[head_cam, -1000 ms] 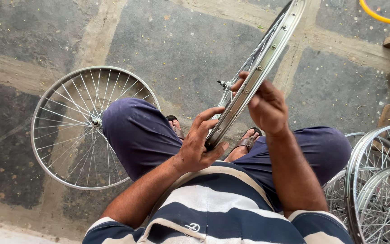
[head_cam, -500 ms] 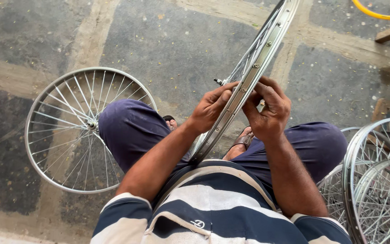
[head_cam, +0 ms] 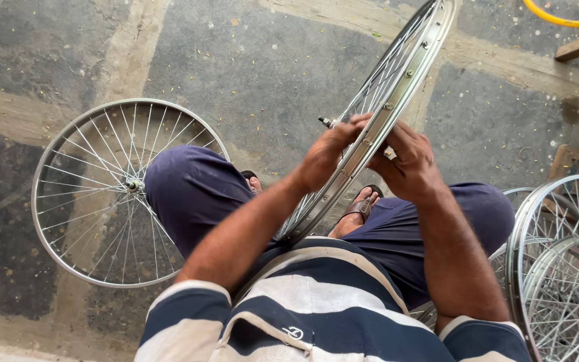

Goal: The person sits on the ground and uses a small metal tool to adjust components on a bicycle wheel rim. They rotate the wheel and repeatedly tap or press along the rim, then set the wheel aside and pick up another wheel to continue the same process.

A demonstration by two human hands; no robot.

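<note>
- The bicycle wheel [head_cam: 397, 87] stands tilted on edge on the person's lap, between the knees.
- Left hand [head_cam: 326, 157] is closed around the wheel's rim.
- Right hand [head_cam: 407, 164] pinches the same rim from the other side.
- Step in hand looks like working a spoke fitting at the rim; next calls for a steady rim.
- A second wheel [head_cam: 125, 191] lies flat left of it.

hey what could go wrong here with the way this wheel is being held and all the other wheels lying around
1. Both hands, left hand and right hand, pinch the silver spoked bicycle wheel rim beside its thin spokes, so a slip might nip a finger.
2. The rim stands tilted on edge in the lap; it could tip sideways onto the stone floor.
3. A flat silver spoked wheel lies beside the left knee; stepping on it may bend spokes.
</note>
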